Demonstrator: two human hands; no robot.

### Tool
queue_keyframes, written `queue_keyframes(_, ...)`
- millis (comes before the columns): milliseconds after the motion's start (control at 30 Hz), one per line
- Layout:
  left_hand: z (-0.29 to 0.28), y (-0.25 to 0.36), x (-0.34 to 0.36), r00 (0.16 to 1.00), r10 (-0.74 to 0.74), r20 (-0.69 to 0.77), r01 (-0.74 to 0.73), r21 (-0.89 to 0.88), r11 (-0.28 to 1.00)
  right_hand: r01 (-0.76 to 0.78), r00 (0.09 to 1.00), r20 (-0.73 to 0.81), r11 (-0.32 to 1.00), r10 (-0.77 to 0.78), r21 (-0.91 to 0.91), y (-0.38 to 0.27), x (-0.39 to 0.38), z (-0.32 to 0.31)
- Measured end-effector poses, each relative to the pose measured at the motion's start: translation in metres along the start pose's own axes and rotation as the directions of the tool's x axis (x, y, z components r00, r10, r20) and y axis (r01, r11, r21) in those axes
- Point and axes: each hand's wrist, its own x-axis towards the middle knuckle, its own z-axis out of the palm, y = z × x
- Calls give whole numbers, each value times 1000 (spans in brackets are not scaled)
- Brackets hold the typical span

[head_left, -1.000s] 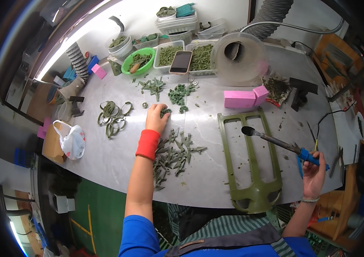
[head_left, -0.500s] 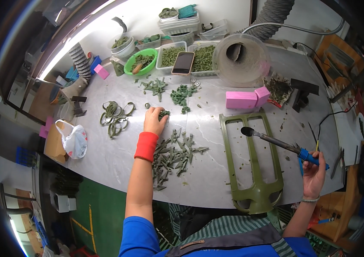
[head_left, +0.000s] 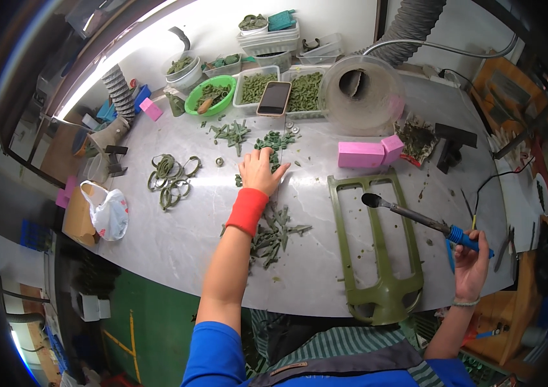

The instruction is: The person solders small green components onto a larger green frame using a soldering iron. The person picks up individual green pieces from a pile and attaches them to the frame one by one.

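My left hand, with a red wristband, reaches over the middle of the table. Its fingers are spread at the near edge of a pile of small dark green pieces, and no held thing shows. Just below its wrist lie long, pointed grey-green pieces, partly hidden by my forearm. My right hand grips the blue handle of a soldering iron with a dark, spoon-shaped tip. That tip hangs above a large olive-green frame with long openings, lying near the table's front edge.
Green loops and a white plastic bag are at left. Along the back stand a green bowl, tubs of green pieces with a phone on them, and a round clear duct hood. Pink blocks sit beyond the frame.
My left hand has moved right and slightly away from me, from a small green cluster to the dark green pile. My right hand holds the soldering iron in nearly the same place.
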Motion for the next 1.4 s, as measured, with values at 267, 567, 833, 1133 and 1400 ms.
queue_keyframes(267, 6, -11, -4, 998, -32, 58, 33, -8, 999, -8, 1000, 9, 1000, 8, 20, 1, 1, -1)
queue_keyframes(567, -7, -20, -10, 999, -1, 38, 3, -56, 998, -11, 1000, 14, 1000, 10, 12, 4, 2, 0)
queue_keyframes(833, -26, -80, -13, 977, -153, -147, 120, -212, 970, -22, 1000, 2, 1000, 22, 13, 5, 2, 0)
queue_keyframes(1133, -11, -49, -16, 995, -1, -102, -12, -124, 992, -8, 1000, 16, 1000, 8, 9, 6, 2, 1)
queue_keyframes(1400, -12, -35, -19, 1000, 5, 4, -5, -95, 995, -9, 1000, 15, 1000, 9, 18, 4, -1, -1)
